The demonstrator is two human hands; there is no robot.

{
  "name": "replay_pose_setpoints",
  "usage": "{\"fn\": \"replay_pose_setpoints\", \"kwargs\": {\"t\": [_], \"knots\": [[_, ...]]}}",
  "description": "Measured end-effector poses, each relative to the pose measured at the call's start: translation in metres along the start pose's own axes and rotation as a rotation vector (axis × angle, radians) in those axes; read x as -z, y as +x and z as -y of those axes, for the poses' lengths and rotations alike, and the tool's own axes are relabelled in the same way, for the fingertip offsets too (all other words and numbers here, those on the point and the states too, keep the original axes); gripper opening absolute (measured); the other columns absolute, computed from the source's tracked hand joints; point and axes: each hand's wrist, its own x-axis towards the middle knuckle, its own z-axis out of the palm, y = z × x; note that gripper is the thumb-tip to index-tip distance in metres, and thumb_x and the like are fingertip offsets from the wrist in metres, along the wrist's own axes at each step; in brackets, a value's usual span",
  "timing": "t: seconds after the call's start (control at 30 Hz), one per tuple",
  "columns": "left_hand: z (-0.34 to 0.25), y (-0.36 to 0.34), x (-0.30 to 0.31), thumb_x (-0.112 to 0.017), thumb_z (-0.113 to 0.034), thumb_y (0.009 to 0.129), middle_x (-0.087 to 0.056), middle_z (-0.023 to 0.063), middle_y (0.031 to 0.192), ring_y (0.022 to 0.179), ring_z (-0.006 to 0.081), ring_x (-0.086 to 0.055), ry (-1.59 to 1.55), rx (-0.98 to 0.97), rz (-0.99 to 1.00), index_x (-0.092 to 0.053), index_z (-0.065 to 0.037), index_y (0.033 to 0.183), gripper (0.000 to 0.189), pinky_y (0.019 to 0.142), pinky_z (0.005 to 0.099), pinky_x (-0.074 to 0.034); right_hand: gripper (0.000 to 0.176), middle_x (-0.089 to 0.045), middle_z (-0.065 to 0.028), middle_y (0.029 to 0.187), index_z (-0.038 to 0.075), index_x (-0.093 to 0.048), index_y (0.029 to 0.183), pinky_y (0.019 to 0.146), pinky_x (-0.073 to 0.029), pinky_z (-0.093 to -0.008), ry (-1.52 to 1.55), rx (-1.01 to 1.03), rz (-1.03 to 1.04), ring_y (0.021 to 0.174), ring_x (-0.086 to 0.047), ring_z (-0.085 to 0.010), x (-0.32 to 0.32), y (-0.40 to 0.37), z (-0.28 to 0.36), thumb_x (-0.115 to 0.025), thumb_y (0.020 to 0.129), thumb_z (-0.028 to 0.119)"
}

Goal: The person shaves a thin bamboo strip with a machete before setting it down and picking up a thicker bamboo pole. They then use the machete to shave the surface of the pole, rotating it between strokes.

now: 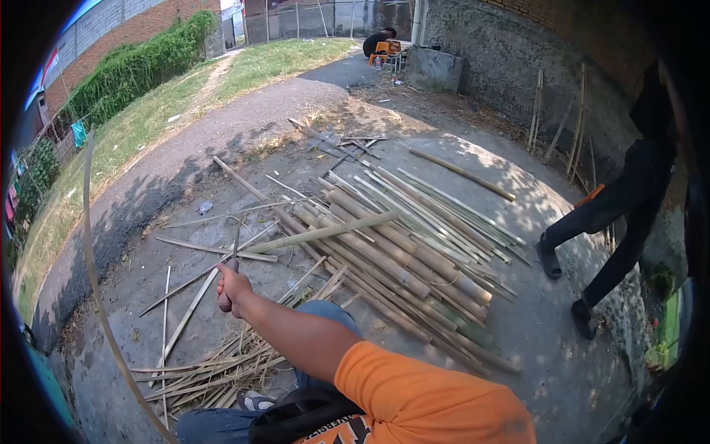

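Note:
My right hand (pixel 234 291) is closed around the handle of a machete (pixel 236 243), its narrow blade pointing up and away from me. Beyond the blade, a thick bamboo pole (pixel 322 231) lies crosswise over the stack of bamboo poles (pixel 399 255). Split bamboo strips (pixel 194 311) are scattered on the ground left of the hand. A tangle of thin bamboo slivers (pixel 222 362) lies below my forearm, by my foot. My left hand is out of view. At the far left, a long curved bamboo strip (pixel 90 255) rises from the bottom edge; its lower end is cut off.
At right, a person in dark trousers (pixel 617 200) is standing beside the wall. Farther back, another person (pixel 379 41) bends near an orange chair (pixel 384 49). Pale split strips (pixel 436 211) lie right of the poles. Upright bamboo pieces (pixel 577 122) lean against the wall (pixel 495 81).

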Motion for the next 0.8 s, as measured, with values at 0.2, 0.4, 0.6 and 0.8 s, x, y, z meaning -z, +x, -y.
{"fn": "replay_pose_setpoints", "kwargs": {"t": [0.2, 0.4, 0.6, 0.8], "knots": [[0.006, -0.015, -0.001, -0.076, -0.047, 0.093, -0.074, 0.0155, 0.096, 0.086, 0.0329, -0.067, -0.165, -0.003, 0.101, -0.072, -0.007, 0.111, 0.044, 0.083, 0.0423, -0.053, 0.037, -0.054, -0.0044, 0.068, 0.009, -0.052, 0.082, 0.042, -0.037, -0.0328, -0.057, -0.057, -0.141, 0.049, -0.045, -0.0152, 0.017, 0.006, 0.009, -0.068, 0.097, 0.039], [0.031, -0.029, -0.014, -0.076, -0.025, 0.097, -0.046, -0.0072, 0.075, 0.067, 0.0045, -0.041, -0.566, 0.008, 0.127, -0.053, -0.012, 0.091, 0.027, 0.061, 0.0225, -0.033, 0.035, -0.053, -0.005, 0.066, 0.008, -0.051, 0.076, 0.038, -0.022, -0.0333, 0.006, -0.067, -0.172, 0.044, -0.038, -0.015, 0.008, 0.012, 0.006, -0.064, 0.097, 0.033], [-0.002, -0.038, -0.009, -0.079, -0.018, 0.092, -0.048, -0.0041, 0.069, 0.062, 0.0057, -0.041, -0.575, -0.009, 0.101, -0.053, -0.008, 0.084, 0.029, 0.055, 0.0257, -0.034, 0.034, -0.047, -0.0048, 0.065, 0.008, -0.046, 0.079, 0.038, -0.016, -0.0321, 0.026, -0.105, -0.063, 0.04, -0.033, -0.0146, -0.006, 0.011, 0.001, -0.061, 0.099, 0.031], [-0.022, -0.033, -0.009, -0.078, -0.019, 0.094, -0.047, -0.0068, 0.071, 0.062, 0.004, -0.04, -0.598, 0.052, 0.148, -0.053, -0.011, 0.085, 0.028, 0.055, 0.0228, -0.034, 0.031, -0.05, -0.0056, 0.068, 0.007, -0.049, 0.086, 0.042, -0.033, -0.0335, -0.051, -0.109, -0.003, 0.049, -0.045, -0.0184, -0.009, -0.003, 0.004, -0.063, 0.099, 0.032]]}}
